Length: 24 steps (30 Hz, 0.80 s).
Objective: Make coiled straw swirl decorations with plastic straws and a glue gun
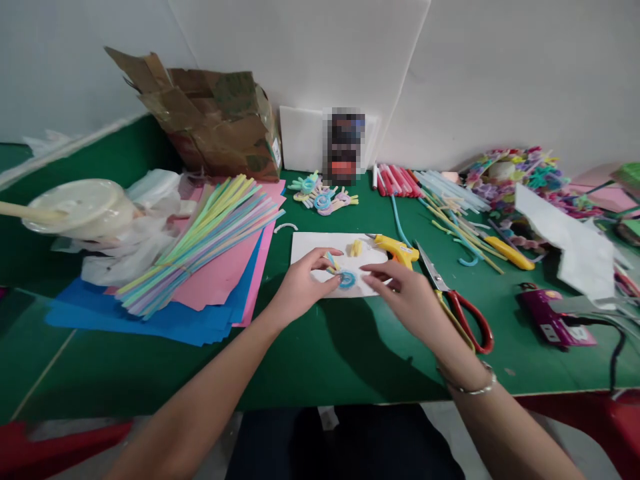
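Note:
Between its thumb and fingers my left hand pinches a small striped yellow-and-blue pipe cleaner piece. A blue pipe cleaner coil is at the tip of the left thumb, over a white sheet; whether it is held or lying there, I cannot tell. Just right of the coil, my right hand hovers with thumb and fingers apart, nothing visible in them. On the sheet sits a small yellow piece. A yellow glue gun lies beyond the right hand, its nozzle over the sheet.
Red-handled scissors lie right of the right hand. Pastel pipe cleaners cover coloured sheets at left, near a lidded cup. Finished twisted shapes sit behind the sheet. A yellow cutter and purple power strip are at right.

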### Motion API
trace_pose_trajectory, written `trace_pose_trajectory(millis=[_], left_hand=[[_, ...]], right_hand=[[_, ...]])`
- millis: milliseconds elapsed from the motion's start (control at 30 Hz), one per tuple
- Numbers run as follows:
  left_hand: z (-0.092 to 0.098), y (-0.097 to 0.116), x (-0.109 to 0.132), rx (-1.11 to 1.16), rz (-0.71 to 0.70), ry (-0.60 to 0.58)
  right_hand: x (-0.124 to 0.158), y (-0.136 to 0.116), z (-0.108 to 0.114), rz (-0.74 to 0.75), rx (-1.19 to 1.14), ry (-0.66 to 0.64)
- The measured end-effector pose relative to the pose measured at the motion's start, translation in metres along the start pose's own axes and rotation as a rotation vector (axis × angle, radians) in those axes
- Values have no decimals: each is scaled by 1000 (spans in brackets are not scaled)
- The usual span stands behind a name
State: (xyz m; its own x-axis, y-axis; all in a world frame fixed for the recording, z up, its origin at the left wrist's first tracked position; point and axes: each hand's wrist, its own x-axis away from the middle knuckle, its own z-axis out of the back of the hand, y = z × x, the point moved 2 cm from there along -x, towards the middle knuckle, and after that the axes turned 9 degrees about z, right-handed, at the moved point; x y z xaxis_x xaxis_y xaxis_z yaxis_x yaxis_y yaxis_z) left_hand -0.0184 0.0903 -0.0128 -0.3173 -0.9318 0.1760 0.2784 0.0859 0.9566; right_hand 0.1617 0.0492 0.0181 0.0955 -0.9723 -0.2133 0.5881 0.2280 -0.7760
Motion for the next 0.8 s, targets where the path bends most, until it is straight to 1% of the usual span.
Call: trace_pose_trajectory(millis=[33,100,200,267,367,467,533,600,700,800], left_hand=[[-1,1,1,23,5,-20],[-1,3,3,43,18,-39],[0,6,5,28,0,-27],[0,9,8,7,-44,-41],[0,12,12,-22,-106,-83],[1,15,14,-15,-155,-94],[2,16,15,-2,-165,-93],[4,17,14,25,-161,-73],[6,16,13,96,-158,-12],[11,16,10,229,-176,86]], right_hand=[[0,-1,-9,-18,-65,-32],[2,-1,-22,-66,-154,-36],[5,2,-32,-158,-281,-5],[8,2,-34,-203,-361,40],[11,-1,-33,-220,-425,102],[13,-5,-32,-211,-442,123],[14,-7,-30,-221,-450,127],[15,-9,-29,-235,-462,131],[16,-10,-27,-244,-484,150],[16,-6,-23,-236,-496,229]])
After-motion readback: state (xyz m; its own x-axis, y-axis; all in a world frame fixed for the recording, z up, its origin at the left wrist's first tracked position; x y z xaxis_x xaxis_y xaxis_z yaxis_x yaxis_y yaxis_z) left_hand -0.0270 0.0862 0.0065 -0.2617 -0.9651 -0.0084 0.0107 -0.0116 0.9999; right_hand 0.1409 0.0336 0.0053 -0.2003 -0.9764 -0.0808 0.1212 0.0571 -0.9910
